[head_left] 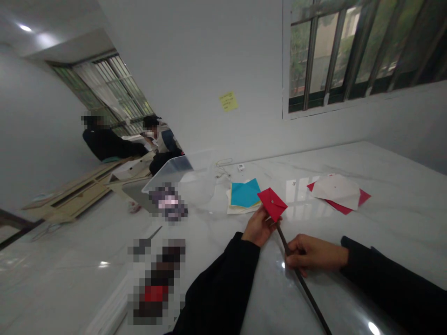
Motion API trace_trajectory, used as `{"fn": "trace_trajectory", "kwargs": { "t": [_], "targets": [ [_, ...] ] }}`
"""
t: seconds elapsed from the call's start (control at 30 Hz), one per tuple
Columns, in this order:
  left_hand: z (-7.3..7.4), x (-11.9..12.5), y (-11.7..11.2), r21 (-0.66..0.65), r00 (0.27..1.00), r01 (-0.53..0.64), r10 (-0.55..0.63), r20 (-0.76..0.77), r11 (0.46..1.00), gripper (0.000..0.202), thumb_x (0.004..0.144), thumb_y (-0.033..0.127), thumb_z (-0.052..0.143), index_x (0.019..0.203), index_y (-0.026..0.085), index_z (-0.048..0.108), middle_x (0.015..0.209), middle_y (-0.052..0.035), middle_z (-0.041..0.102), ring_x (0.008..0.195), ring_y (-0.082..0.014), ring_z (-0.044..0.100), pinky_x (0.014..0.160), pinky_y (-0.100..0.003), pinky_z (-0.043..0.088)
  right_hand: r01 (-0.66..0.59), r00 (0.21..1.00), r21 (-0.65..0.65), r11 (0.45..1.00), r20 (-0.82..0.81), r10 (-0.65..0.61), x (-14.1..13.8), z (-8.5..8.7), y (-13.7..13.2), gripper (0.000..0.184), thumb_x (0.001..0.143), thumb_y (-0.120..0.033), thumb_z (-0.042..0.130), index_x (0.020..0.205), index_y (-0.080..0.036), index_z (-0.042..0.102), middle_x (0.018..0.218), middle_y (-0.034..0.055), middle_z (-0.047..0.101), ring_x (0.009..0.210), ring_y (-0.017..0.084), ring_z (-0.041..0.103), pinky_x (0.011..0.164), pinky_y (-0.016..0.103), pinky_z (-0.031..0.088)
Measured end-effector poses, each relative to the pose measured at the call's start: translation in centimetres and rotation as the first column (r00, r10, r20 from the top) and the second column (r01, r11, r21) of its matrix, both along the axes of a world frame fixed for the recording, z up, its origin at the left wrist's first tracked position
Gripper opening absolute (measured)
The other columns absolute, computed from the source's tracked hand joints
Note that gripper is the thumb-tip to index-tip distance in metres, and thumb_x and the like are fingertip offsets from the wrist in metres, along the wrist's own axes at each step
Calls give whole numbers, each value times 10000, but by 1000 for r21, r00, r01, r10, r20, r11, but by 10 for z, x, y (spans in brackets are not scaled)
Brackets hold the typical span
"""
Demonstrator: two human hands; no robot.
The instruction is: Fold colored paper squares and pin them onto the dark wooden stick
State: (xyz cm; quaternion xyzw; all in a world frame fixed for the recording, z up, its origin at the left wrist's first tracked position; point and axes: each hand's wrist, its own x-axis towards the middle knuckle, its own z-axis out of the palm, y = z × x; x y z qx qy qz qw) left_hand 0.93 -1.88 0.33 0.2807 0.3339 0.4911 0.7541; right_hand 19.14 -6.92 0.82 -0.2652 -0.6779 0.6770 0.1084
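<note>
Your left hand (258, 226) is pinching a folded red paper (272, 204), and your right hand (314, 253) is clenched round a thin dark rod (296, 272) that reaches its corner; clear plastic bin (167, 171) sits well left, can't tell what's inside

**Around the marble table (398, 160)**

A teal paper stack (245, 193) lies on a white sheet (232, 209). Further right, a white paper (337, 188) rests over red paper (349, 207). A clear plastic bin (171, 174) stands beside a pixelated object (167, 202). A yellow sticky note (228, 101) marks the wall (181, 79). Beyond, a person in dark clothes (108, 145) and a person in a pale top (159, 139) sit near a barred window (104, 88).
</note>
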Motion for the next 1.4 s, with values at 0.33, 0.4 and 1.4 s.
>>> {"fn": "trace_trajectory", "kwargs": {
  "t": [0.33,0.4,1.4],
  "targets": [
    [-8,4,2,-14,986,-143,143,85,990,299,678,206,774,932,181,619,754,-3,654,624,-120,596,594,-246,480,3,1000,-56,998,29,-1,2,-2,5,360,800,-455,705,933,-121,682,672,10,665,474,63,480,445,178,342],
    [-9,3,3,-11,983,-152,152,98,988,287,689,244,771,921,177,616,729,5,641,601,-115,578,572,-240,468,97,993,-126,987,-49,-104,1,-3,8,422,799,-443,714,1089,-142,657,732,10,671,512,72,526,489,187,413],
    [-3,12,1,24,984,-158,159,-78,987,306,643,342,778,801,108,661,684,-30,652,535,-89,509,508,-213,345,509,733,-416,753,-249,-633,-11,-19,69,272,794,-344,731,912,-114,647,777,11,602,563,55,471,536,188,419]
  ]
}}
